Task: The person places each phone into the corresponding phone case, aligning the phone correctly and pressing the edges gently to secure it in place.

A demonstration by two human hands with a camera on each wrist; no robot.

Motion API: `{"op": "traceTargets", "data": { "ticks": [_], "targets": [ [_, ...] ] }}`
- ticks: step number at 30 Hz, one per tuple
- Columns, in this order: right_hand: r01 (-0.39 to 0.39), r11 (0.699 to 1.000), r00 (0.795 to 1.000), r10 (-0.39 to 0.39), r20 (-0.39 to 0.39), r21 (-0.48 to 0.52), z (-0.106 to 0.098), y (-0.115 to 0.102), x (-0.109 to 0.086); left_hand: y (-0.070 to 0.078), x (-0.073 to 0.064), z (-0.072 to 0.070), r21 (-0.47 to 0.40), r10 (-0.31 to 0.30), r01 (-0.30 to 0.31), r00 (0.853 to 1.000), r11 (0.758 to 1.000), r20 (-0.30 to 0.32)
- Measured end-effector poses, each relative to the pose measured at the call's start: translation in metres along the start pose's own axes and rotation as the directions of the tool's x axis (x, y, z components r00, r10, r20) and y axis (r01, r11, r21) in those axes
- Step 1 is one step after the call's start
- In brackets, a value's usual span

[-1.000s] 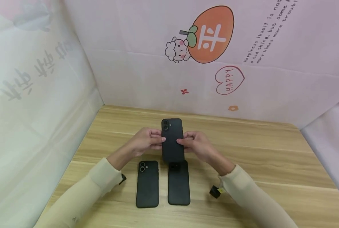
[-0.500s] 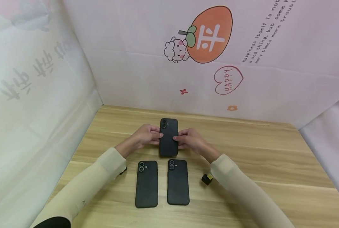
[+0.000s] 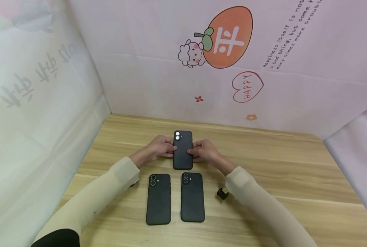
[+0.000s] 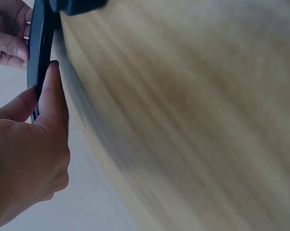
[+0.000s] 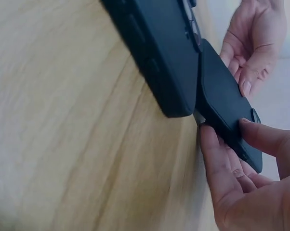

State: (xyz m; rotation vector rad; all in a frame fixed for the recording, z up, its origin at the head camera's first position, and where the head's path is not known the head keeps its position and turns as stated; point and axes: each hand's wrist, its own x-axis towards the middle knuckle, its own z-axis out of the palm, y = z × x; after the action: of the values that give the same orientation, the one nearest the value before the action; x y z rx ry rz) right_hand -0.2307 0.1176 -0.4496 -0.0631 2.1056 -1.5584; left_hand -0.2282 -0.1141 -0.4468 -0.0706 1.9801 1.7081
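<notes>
A black smartphone (image 3: 183,156) is held back side up at the far middle of the table, its two camera lenses showing bright at the top left. My left hand (image 3: 161,146) pinches its left edge, thumb on the back and fingers underneath. On the opposite edge my right hand (image 3: 206,152) grips it the same way. Seen in the right wrist view, the held phone (image 5: 224,96) tilts over the table with fingers below it. Two similar black phones, a left one (image 3: 158,202) and a right one (image 3: 192,199), lie side by side nearer the front, lenses up.
The wood-grain table (image 3: 263,164) meets a white printed cloth (image 3: 158,85) at the back, and more cloth hangs along the left side. A small black device with a yellow tag (image 3: 222,193) sits by the right sleeve. Dark material (image 3: 58,238) shows at the lower left.
Both hands have moved the held phone slightly away and lower, so it no longer overlaps the right phone on the table. Its lenses have turned from dark to bright.
</notes>
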Motion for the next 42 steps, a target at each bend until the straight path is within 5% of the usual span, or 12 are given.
{"op": "traceTargets", "data": {
  "ticks": [14, 21, 36, 42],
  "targets": [
    [0.002, 0.983, 0.997, -0.016, -0.080, -0.182, 0.004, -0.003, 0.002, 0.002, 0.003, -0.001, 0.120, 0.056, -0.051, 0.998, 0.991, -0.040],
    [0.037, 0.941, 0.989, -0.082, -0.120, -0.336, 0.003, -0.003, -0.001, -0.001, 0.003, 0.002, 0.198, 0.107, -0.091, 0.992, 0.976, -0.069],
    [0.069, 0.940, 0.993, -0.099, -0.072, -0.333, -0.001, -0.001, -0.006, -0.004, -0.003, 0.004, 0.232, 0.122, -0.095, 0.987, 0.968, -0.108],
    [0.109, 0.906, 0.991, -0.132, -0.028, -0.409, -0.015, 0.004, -0.017, -0.006, -0.014, -0.002, 0.454, 0.236, -0.157, 0.964, 0.877, -0.124]
  ]
}}
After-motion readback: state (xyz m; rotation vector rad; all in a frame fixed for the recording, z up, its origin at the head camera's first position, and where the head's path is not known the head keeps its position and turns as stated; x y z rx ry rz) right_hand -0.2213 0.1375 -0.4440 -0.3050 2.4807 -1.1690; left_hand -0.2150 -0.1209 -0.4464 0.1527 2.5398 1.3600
